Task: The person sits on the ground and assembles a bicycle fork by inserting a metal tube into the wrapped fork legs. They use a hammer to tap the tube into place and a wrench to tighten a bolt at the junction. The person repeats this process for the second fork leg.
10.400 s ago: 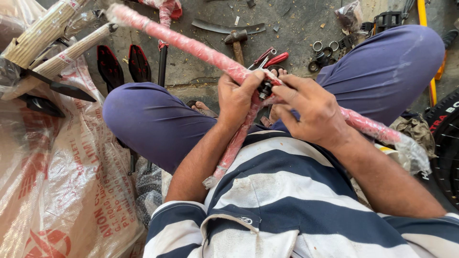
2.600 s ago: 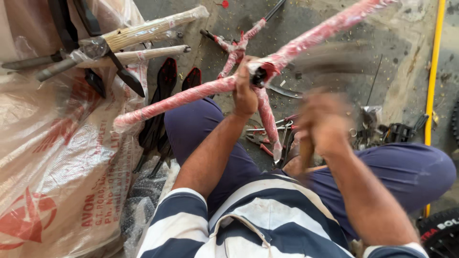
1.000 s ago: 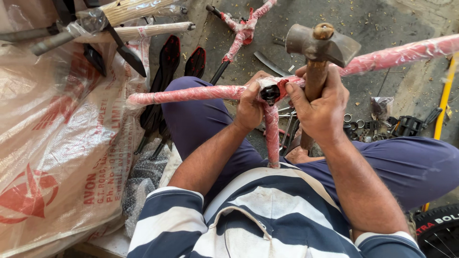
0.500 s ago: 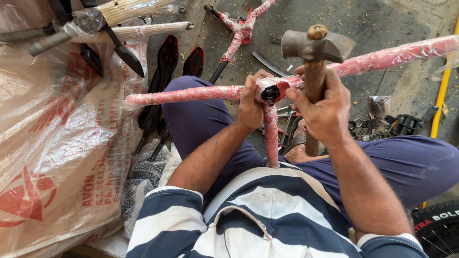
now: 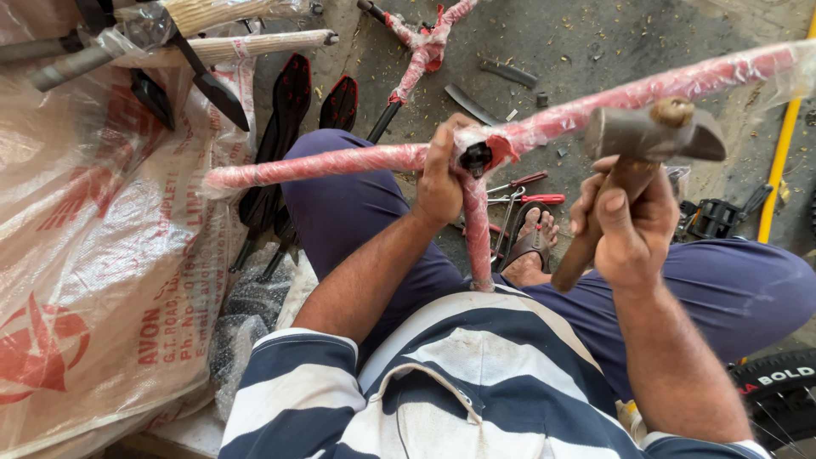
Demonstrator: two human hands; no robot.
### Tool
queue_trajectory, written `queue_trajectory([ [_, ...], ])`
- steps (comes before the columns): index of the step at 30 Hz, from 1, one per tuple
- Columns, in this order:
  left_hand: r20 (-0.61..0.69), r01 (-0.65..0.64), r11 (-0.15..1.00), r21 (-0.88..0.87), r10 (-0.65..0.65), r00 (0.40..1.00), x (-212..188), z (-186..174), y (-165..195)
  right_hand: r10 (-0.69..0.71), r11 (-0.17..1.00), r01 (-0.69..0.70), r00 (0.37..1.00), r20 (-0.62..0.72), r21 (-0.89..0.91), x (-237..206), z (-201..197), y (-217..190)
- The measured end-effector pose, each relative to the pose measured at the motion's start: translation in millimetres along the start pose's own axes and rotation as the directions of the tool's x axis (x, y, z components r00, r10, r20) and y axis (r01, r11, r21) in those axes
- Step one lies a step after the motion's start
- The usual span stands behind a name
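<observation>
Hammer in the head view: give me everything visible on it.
The hammer has a dull grey metal head, worn and rusty-looking, with one blunt face and one tapered end, on a brown wooden handle whose tip pokes through the top of the head. The right hand grips the handle just below the head; the handle's lower end slants down-left toward the lap. The head is raised, overlapping the red wrapped frame in view; contact cannot be told. The left hand holds that frame.
</observation>
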State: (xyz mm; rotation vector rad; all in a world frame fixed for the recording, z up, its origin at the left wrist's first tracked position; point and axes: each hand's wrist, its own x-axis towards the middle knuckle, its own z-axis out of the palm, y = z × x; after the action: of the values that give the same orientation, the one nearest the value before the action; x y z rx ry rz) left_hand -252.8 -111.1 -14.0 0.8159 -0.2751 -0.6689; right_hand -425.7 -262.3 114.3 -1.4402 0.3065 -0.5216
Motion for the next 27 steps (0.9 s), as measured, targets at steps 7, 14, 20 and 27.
queue_trajectory([
  [7,0.037,-0.15,0.405,0.902,0.273,0.961,40.7,-96.3,-3.4,0.141,0.373,0.233,0.942,0.303,-0.898,25.0,-66.9,53.1],
  [14,0.254,-0.245,-0.079,0.966,0.15,0.956,64.7,-107.8,41.4,0.485,-0.082,0.329,0.838,0.251,-0.941,38.2,-90.8,203.5],
  [20,-0.139,0.141,0.127,0.982,-0.023,0.99,62.8,-59.3,54.8,0.299,-0.048,0.27,0.923,0.244,-0.962,33.0,-109.9,240.2],
  [27,-0.307,0.261,-0.232,0.937,-0.196,0.931,92.2,-24.9,43.6,0.525,0.073,-0.169,0.845,-0.106,-0.983,3.1,-19.3,263.2],
])
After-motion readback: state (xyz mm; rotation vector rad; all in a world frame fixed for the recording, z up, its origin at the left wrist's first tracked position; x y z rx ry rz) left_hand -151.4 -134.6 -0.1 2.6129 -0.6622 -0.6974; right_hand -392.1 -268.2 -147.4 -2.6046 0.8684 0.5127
